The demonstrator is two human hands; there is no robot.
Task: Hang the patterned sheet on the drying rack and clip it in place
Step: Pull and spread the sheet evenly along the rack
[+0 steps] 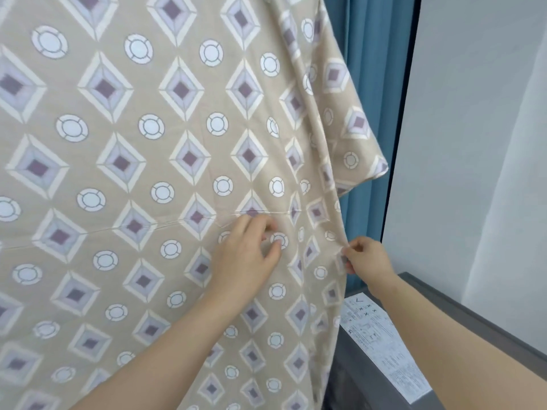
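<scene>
The sheet [124,161], beige with diamonds and rings, hangs down and fills the view from 9 o'clock past centre; no rack or clip shows. The left hand [247,255], just below centre, lies on the cloth with its fingers loosely curled, and I cannot tell whether they pinch any fabric. At 4 o'clock the right hand [365,260] pinches the sheet's side edge between thumb and fingers. Behind that edge hangs a blue curtain [376,84]. At 5 o'clock stands a grey appliance [461,324] with a printed label [381,347] on its top.
</scene>
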